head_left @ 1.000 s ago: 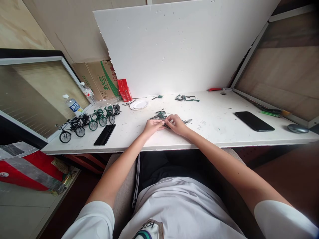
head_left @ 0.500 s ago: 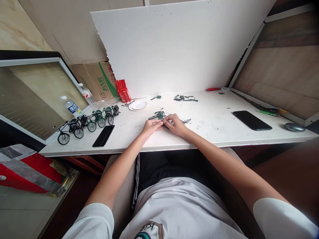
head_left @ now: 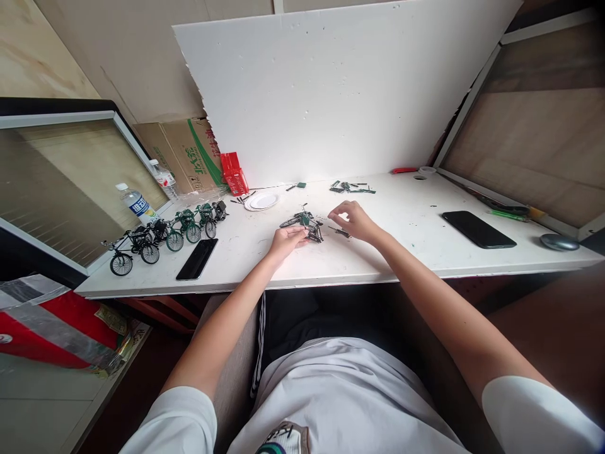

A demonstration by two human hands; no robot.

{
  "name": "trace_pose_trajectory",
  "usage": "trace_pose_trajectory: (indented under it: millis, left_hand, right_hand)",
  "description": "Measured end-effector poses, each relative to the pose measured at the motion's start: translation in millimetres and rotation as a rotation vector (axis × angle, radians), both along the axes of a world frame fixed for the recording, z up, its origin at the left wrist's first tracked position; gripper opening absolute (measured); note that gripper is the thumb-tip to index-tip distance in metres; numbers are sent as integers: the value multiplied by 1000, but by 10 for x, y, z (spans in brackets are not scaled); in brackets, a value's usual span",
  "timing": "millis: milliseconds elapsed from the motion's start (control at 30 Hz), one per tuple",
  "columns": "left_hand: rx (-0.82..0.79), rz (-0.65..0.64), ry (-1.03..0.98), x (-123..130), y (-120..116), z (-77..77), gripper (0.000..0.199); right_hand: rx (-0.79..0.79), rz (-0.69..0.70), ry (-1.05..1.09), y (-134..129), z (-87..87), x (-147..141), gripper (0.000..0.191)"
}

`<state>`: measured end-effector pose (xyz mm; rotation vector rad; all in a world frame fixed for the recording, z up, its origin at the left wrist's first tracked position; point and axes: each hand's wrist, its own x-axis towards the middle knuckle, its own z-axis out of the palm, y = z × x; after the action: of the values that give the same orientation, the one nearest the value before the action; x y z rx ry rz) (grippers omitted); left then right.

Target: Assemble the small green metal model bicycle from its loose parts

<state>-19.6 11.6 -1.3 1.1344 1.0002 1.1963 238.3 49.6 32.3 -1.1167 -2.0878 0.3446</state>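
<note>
My left hand has its fingers closed on a small, partly built model bicycle, dark green and black, held just above the white table. One wheel lies at its left and the handlebar points up; my fingers cover part of the frame. To the right, my right hand hovers apart from the model, thumb and forefinger curled together in a pinch. Anything between those fingertips is too small to make out. Just below it lies a thin dark part on the table.
Finished model bicycles stand in a row at left, beside a phone. Behind are white plates, a red box and loose green parts. Another phone and a mouse lie at right.
My right hand has come off the model bicycle and moved right, over the loose parts. My left hand stays in place, holding the model, which now shows more of its right end.
</note>
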Motion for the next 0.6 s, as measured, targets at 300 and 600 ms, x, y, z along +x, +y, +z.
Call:
trace_pose_trajectory:
  millis: [300,600]
  left_hand:
    - [18,73,-39,-15,42,-33,36]
    - [34,176,-53,-13,53,-28,33]
  right_hand:
    - [-115,-5,-215,151,-81,356,39]
    - [-124,-49,-259,199,-181,320,32]
